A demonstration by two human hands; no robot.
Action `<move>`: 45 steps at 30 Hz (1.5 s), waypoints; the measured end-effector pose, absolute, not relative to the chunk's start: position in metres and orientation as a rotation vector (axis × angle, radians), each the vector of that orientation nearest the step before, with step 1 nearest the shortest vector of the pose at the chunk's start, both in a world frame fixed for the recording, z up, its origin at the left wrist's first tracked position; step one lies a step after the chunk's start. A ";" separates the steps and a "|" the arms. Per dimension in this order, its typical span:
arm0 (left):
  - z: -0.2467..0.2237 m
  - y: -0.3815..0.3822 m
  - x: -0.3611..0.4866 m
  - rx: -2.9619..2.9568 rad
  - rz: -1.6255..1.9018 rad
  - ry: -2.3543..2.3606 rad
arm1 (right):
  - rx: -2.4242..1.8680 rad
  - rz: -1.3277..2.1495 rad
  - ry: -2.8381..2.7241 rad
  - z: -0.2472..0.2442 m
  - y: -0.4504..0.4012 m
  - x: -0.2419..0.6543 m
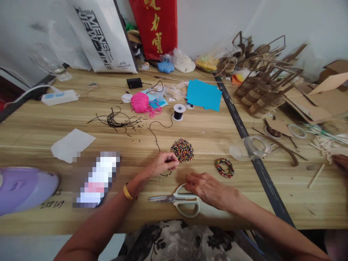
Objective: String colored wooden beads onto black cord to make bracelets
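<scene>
My left hand point(164, 163) is closed in a pinch at the near edge of a pile of small multicoloured beads point(182, 149). A thin black cord point(155, 136) runs from a white spool point(179, 108) down to this hand, and a short loop of it shows below the fingers. My right hand point(205, 186) has its fingertips drawn together over the handles of pale-handled scissors point(187, 203); anything between them is too small to make out. Right of the beads lies a coiled beaded bracelet point(225, 168).
A phone point(96, 181) and a purple object point(27, 188) lie left. Cut black cords point(115, 119), pink yarn point(140, 102) and blue sheets point(203, 95) lie farther back. Clear tape rolls point(257, 146) and brown woven baskets point(261, 90) are right; another person's hand point(341, 161) shows at the edge.
</scene>
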State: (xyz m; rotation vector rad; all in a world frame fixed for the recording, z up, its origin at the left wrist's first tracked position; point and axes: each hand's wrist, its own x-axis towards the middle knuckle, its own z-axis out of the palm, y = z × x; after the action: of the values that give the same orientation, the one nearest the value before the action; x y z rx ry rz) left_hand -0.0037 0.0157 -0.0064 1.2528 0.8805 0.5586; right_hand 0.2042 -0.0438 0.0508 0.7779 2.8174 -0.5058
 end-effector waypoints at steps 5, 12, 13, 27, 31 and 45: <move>-0.009 0.015 -0.003 1.243 0.572 0.878 | 0.688 -0.335 2.885 0.047 -0.051 0.204; -0.008 0.014 -0.003 1.226 0.582 0.878 | 0.645 -0.242 2.877 0.046 -0.052 0.204; -0.008 0.014 -0.003 1.225 0.583 0.873 | 0.644 -0.275 2.895 0.047 -0.050 0.204; -0.009 0.016 -0.004 1.182 0.612 0.866 | 1.894 -2.096 2.755 0.005 -0.003 0.186; -0.008 0.016 -0.003 1.179 0.611 0.879 | 1.965 -2.246 2.732 -0.008 -0.009 0.183; -0.009 0.016 -0.003 1.190 0.609 0.884 | 1.866 -2.728 2.332 -0.023 -0.009 0.182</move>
State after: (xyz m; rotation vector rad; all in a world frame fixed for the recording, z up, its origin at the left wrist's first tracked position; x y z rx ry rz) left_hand -0.0031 0.0155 -0.0086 1.1898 0.8845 0.6089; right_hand 0.1824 -0.0088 -0.0229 1.8657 2.3315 -2.7284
